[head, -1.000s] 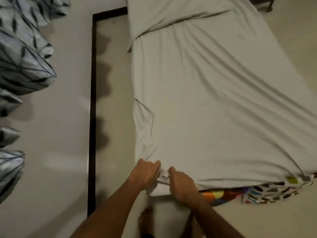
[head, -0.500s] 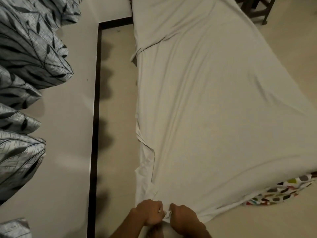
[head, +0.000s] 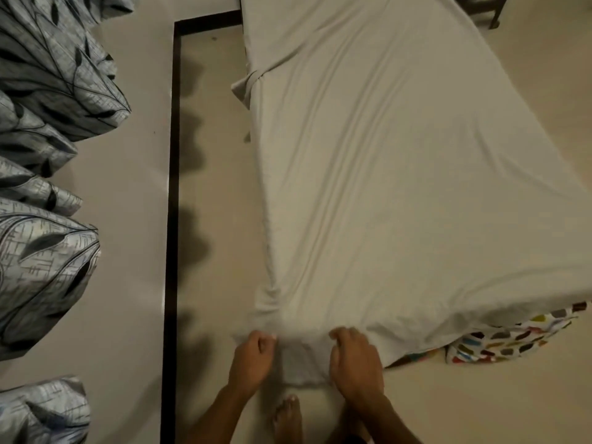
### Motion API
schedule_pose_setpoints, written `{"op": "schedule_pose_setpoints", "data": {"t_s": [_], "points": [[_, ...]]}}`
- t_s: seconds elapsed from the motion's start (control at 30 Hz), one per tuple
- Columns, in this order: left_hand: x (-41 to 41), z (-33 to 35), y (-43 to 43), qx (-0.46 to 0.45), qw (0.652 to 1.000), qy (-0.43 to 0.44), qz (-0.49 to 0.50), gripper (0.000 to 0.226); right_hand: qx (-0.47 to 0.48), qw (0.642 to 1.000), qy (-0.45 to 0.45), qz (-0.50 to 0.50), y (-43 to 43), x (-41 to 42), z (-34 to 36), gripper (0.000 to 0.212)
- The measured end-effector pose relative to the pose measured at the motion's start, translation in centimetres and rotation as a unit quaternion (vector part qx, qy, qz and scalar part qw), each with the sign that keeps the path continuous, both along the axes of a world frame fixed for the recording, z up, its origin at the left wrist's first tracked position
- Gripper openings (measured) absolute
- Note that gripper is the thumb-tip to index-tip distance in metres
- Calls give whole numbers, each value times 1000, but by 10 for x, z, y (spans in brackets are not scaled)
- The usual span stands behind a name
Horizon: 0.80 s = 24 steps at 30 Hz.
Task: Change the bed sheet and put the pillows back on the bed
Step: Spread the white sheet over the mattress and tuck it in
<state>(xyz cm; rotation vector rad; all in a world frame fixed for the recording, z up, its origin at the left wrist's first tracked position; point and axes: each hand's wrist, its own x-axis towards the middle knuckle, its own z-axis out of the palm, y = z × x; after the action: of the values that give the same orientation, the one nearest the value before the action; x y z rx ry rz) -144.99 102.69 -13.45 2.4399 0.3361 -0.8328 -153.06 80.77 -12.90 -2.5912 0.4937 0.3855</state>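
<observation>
Fingers (head: 344, 334) of my left hand (head: 253, 360) and right hand (head: 355, 363) grip the sheet (head: 400, 187) hem at 6 o'clock, now spread apart. Tucking this end looks next.

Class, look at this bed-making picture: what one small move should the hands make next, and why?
Probably pull the corner down and tuck it underneath. The left hand and right hand both grip the near corner of the grey sheet, which hangs loose, and patterned fabric shows uncovered to its right.
</observation>
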Motion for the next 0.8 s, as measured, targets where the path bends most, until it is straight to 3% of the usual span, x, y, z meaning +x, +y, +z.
{"op": "schedule_pose_setpoints", "data": {"t_s": [0.1,0.17,0.27,0.37,0.5,0.57,0.67,0.8], "points": [[21,7,-30,-43,999,18,-7,49,-65,998,4,25,-14,21,7,40],[30,9,-43,4,995,38,-88,51,-129,990,24,58,-20,36,7,36],[36,5,-50,81,984,2,-157,40,-169,979,15,110,-27,51,3,29],[35,9,-53,99,971,-43,-213,23,-152,981,22,123,-30,59,1,36],[28,14,-52,87,968,-52,-229,17,-96,986,98,96,-35,59,7,9],[28,16,-53,91,952,-43,-289,16,-83,981,124,123,-40,56,5,19],[27,17,-57,78,915,9,-395,22,-78,964,176,183,-45,53,8,20],[25,25,-71,89,888,93,-442,32,-74,944,224,232,-55,55,9,21]]}}
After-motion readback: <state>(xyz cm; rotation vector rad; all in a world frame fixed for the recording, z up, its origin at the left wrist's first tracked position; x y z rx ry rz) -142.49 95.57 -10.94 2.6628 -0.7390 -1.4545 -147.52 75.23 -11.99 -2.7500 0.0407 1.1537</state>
